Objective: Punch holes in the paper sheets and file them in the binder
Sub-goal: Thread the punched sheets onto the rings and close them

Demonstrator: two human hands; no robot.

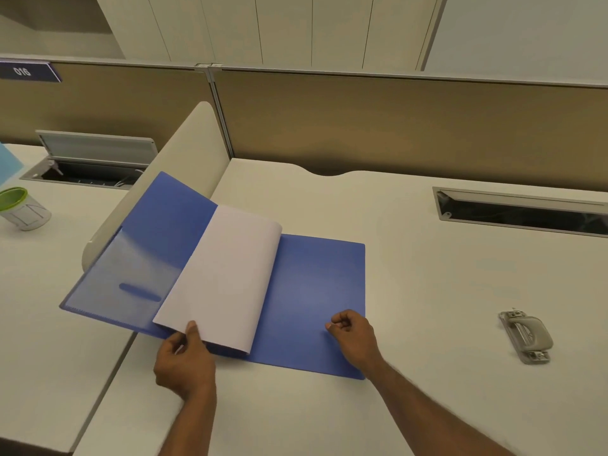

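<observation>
A blue binder lies open on the white desk, its left cover propped up against a low divider. White paper sheets lie folded over toward the left cover. My left hand pinches the near edge of the sheets, thumb on top. My right hand rests on the binder's right cover with its fingers curled, holding nothing I can see. A grey hole punch sits on the desk to the right, apart from both hands.
A rounded beige divider separates this desk from the left one, where a green-rimmed cup stands. Cable slots are open at the back left and back right. A brown partition wall runs behind.
</observation>
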